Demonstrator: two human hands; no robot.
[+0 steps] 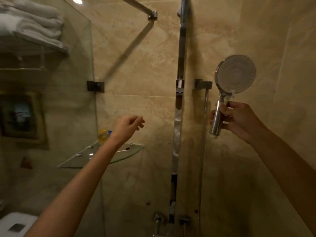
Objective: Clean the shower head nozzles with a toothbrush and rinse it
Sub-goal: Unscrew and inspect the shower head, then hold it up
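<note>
In the marble shower, my right hand (239, 117) grips the shower head (235, 74) by its handle; my left hand (128, 124) is loose and empty. No toothbrush visible, so I judge scrubbing and rinsing remain.

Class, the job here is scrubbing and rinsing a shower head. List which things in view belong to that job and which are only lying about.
Belongs to the job:
shower head, held by its handle in the right hand
hose
taps
left hand, empty

Just lying about:
towels
glass shelf
yellow item on it
picture

No toothbrush is in view.
</note>
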